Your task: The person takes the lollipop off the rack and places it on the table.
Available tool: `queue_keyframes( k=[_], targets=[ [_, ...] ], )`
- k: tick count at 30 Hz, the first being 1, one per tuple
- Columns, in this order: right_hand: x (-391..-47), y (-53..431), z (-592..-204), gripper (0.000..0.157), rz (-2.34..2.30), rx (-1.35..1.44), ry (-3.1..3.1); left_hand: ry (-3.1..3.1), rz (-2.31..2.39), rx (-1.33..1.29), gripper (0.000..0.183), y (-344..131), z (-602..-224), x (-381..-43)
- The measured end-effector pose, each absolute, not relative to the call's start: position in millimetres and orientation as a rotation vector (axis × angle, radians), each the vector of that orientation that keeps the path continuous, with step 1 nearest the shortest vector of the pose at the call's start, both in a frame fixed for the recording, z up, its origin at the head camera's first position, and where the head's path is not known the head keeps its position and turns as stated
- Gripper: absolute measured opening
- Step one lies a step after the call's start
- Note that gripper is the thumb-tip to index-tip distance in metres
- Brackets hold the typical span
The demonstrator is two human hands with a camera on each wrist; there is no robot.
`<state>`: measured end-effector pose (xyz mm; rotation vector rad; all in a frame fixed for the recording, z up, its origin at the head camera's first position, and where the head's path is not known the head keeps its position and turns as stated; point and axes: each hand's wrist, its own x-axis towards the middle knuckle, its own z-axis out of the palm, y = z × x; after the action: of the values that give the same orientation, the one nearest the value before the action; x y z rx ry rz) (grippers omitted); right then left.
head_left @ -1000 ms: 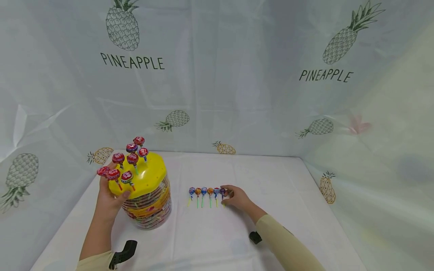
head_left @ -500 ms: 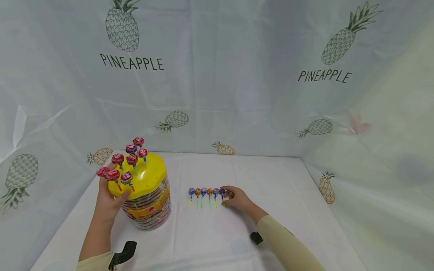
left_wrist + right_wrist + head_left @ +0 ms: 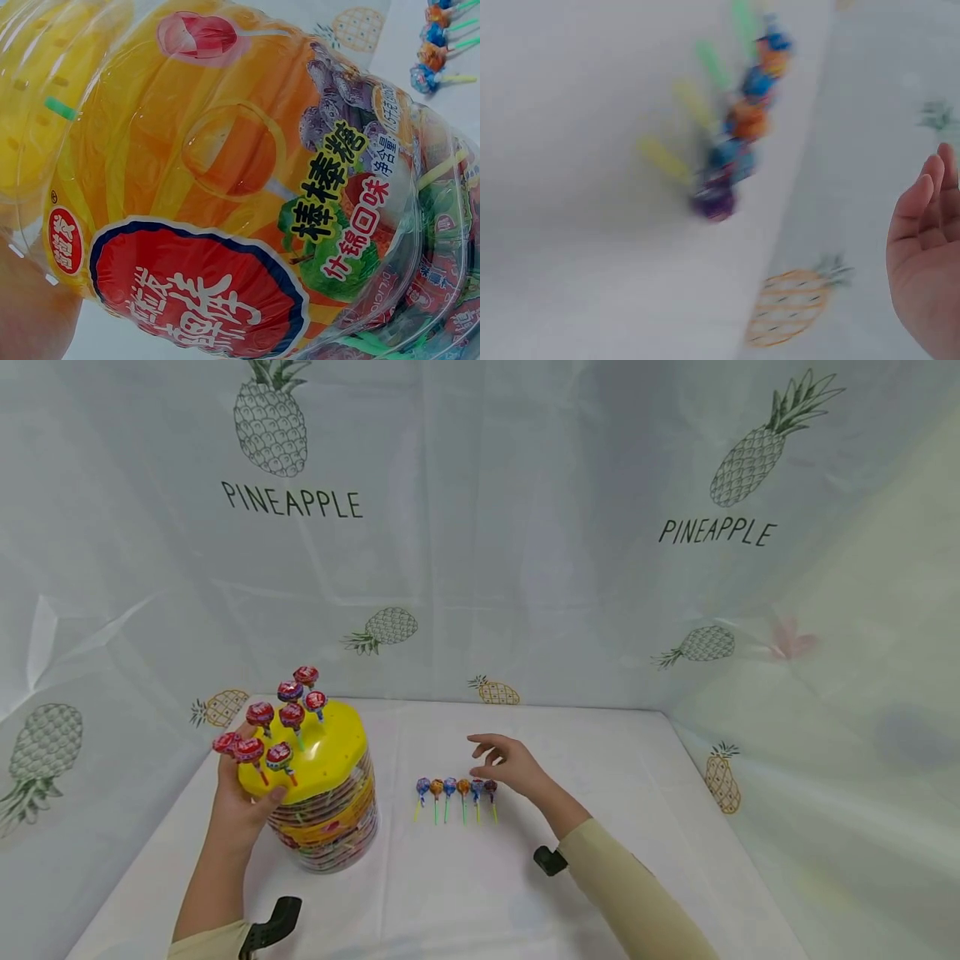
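Observation:
At the left of the head view stands a clear jar (image 3: 330,827) with a yellow lid (image 3: 330,752). Several red-wrapped lollipops (image 3: 292,717) stick up out of that lid. My left hand (image 3: 243,810) grips the jar's upper side, thumb at the lid's near edge. In the left wrist view the jar's orange label (image 3: 187,172) fills most of the picture. A row of lollipops (image 3: 450,787) in blue, orange and purple wrappers lies on the table. Just above the row's right end hovers my right hand (image 3: 513,766), fingers loosely bent, holding nothing.
The lollipops lie on a white-covered table (image 3: 450,893). A pale curtain (image 3: 510,568) with pineapple prints rises behind it and along both sides. Black wrist mounts (image 3: 551,860) sit by both sleeves.
My right hand has let go of the purple lollipop at the row's right end and lifted up and away from the table. The left hand and jar stay as they were.

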<state>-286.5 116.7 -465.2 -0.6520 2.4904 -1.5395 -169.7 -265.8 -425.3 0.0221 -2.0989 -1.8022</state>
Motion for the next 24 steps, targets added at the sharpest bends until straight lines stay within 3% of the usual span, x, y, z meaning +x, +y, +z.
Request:
queue_keyframes(
  k=[9, 24],
  targets=[
    [-274.0, 64.8, -405.3, 0.053, -1.764, -0.884, 2.196, -2.117, -1.773, 0.043, 0.083, -265.2, -426.0, -168.9],
    [-265.1, -15.9, -359.0, 0.047, -1.864, -1.141, 2.044, -2.137, -1.718, 0.007, 0.083, -266.1, -426.0, -168.9]
  ],
)
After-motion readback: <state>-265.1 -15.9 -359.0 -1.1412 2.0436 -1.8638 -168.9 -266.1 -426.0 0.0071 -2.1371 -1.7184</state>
